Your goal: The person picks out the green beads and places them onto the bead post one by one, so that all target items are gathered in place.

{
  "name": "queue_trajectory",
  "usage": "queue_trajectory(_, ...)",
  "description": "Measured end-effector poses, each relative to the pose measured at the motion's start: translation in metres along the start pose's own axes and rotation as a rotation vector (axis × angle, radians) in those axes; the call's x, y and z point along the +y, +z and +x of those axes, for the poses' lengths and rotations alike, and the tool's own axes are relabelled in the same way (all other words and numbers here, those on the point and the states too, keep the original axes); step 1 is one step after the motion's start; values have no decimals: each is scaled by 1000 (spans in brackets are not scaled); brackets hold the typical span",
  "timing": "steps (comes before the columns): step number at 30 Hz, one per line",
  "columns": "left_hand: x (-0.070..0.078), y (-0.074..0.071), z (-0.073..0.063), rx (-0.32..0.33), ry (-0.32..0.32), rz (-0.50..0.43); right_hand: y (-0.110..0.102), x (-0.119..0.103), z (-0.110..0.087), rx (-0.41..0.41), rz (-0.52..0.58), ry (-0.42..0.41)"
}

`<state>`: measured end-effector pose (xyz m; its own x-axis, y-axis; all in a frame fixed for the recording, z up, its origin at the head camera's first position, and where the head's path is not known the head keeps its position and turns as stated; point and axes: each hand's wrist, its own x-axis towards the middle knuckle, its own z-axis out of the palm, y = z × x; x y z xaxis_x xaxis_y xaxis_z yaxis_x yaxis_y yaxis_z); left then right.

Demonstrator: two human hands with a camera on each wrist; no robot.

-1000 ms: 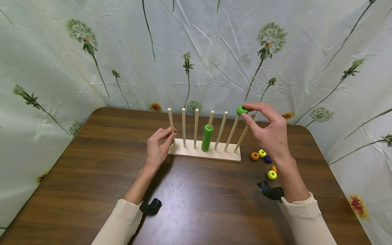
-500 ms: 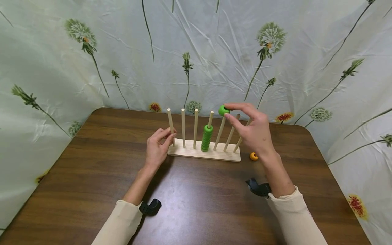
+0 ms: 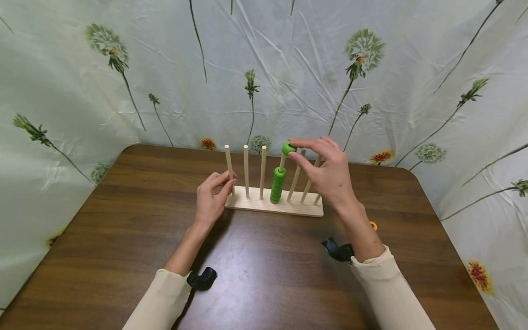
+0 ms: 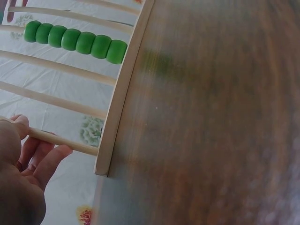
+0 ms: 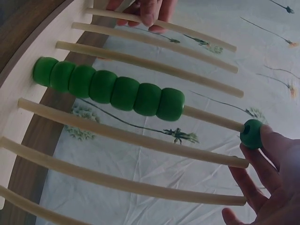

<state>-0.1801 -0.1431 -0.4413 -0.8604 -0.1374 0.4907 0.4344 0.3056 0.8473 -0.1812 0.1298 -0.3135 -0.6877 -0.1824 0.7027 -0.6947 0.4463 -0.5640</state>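
Note:
A wooden peg stand [image 3: 251,205] with a row of upright pegs rests on the table. My left hand [image 3: 211,199] holds the leftmost peg [image 3: 228,158] between thumb and fingers, low down near the base. Several green beads [image 5: 114,89] fill the lower part of the middle peg, stacked from the board upward. Thumb and fingers of my right hand [image 3: 326,172] pinch one more green bead [image 5: 251,133] at that peg's top. The right wrist view shows the peg's end right at the bead's hole. The other pegs carry no beads.
An orange-yellow bead [image 3: 373,225] peeks out beside my right forearm, which hides the table behind it. The brown wooden table [image 3: 264,275] ends at a wall covering [image 3: 173,59] printed with dandelions. Black wrist-worn cameras sit on both wrists.
My right hand has moved left with the green bead, from over the right-hand pegs to the middle peg's top. Its forearm now covers most of the loose beads. The left hand keeps its place.

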Motion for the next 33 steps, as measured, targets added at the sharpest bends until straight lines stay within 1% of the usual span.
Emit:
queue_trajectory(5, 0, 0, 1, -2, -6, -5, 3, -3, 2, -3, -15, 32)
queue_trajectory(10, -1, 0, -1, 7, -6, 7, 5, -3, 3, -40, -38, 64)
queue_trajectory(14, -2, 0, -1, 2, -4, 3, 4, -4, 1, -61, -41, 87)
queue_trajectory(18, -1, 2, -1, -2, 1, 0, -4, -6, 0, -53, -5, 70)
queue_trajectory(20, -2, 2, -1, -3, 4, -2, -10, -5, 0, -46, -8, 52)
queue_trajectory(23, -1, 2, 0, -8, 7, -6, -18, -1, -1, -39, -55, 35)
queue_trajectory(28, -1, 1, 2, -11, 9, -11, -32, 7, -6, -39, -131, 69)
queue_trajectory(33, -1, -2, 2, -16, -21, -15, -44, 17, -16, -33, -173, 93)
